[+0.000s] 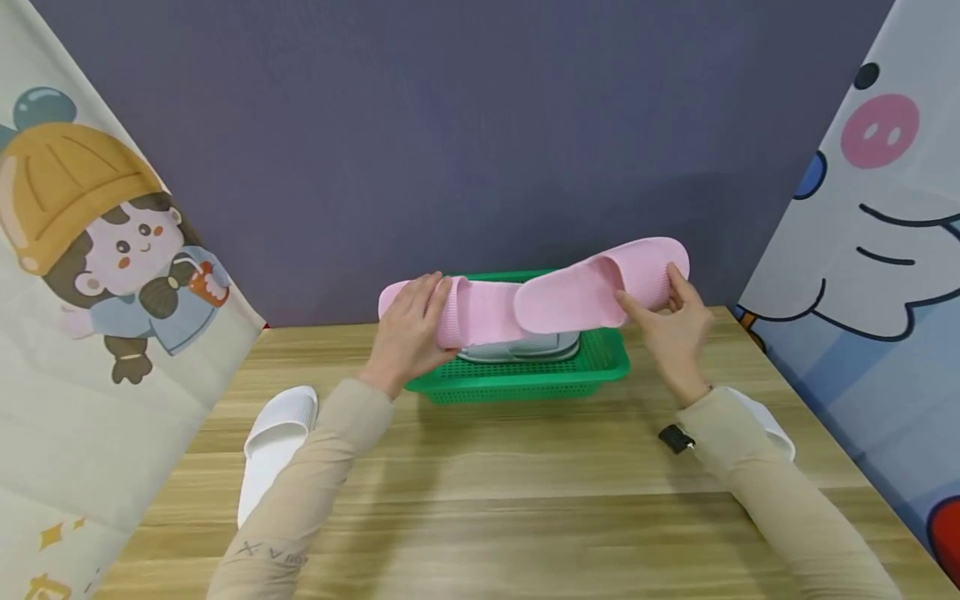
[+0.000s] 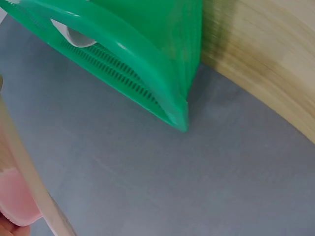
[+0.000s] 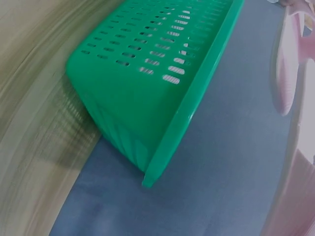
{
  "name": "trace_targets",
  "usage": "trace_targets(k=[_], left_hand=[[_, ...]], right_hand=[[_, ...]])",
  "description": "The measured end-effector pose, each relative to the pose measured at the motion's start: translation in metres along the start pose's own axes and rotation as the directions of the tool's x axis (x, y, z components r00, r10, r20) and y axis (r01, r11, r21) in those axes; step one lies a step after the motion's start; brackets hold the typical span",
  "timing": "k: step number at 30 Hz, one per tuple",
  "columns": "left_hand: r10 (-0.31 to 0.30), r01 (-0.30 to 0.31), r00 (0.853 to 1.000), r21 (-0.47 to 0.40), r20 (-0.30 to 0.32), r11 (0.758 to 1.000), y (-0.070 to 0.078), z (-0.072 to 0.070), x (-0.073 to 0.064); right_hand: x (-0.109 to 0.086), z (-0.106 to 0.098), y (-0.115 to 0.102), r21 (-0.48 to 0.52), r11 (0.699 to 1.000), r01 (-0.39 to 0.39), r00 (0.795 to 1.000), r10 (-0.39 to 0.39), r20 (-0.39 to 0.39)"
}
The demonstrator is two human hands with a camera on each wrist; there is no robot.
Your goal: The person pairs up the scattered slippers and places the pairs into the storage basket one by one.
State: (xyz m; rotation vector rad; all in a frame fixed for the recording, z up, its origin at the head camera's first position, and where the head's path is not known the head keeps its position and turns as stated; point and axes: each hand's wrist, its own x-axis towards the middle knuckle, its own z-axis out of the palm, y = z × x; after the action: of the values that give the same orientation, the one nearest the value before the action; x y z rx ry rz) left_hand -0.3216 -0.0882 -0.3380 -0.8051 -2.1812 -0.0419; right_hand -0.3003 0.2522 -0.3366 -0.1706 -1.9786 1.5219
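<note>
a pink, rubbery-looking slide with a ribbed strap gripped by the left hand, a matching pink slide pinched by the right hand, both held above a green perforated plastic basket near the back edge of a wood-grain worktop, backed by a dark grey wall, flanked by cartoon-printed cloths

left sleeve | dark lettering | first letter reads X | remaining characters too unclear to tell

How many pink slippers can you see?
2: one pink slipper held in the left hand, the other pink slipper in the right hand, both above the green basket. The basket's inside is partly covered, so others may be hidden.
</note>
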Motion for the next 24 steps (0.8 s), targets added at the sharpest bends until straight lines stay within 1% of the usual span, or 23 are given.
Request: trace_targets(k=[5, 11, 19, 24], left_hand=[[-0.005, 0.005, 1.000, 0.009, 0.006, 1.000, 0.005, -0.001, 0.005], [-0.002, 0.002, 1.000, 0.016, -0.006, 1.000, 0.008, 0.001, 0.008], [-0.009, 0.009, 1.000, 0.009, -0.019, 1.000, 0.015, 0.004, 0.012], [-0.009, 0.009, 0.999, -0.008, -0.033, 1.000, 0.019, 0.005, 0.015]], right_hand=[[-0.004, 0.005, -0.003, 0.049, 0.999, -0.020, 1.000, 0.020, 0.005], [-0.008, 0.013, -0.007, 0.044, 0.999, -0.030, 0.999, 0.029, 0.036], [-0.010, 0.025, -0.009, 0.084, 0.996, 0.003, 0.999, -0.008, 0.049], [-0.010, 0.032, -0.008, 0.085, 0.996, -0.004, 0.999, 0.000, 0.042]])
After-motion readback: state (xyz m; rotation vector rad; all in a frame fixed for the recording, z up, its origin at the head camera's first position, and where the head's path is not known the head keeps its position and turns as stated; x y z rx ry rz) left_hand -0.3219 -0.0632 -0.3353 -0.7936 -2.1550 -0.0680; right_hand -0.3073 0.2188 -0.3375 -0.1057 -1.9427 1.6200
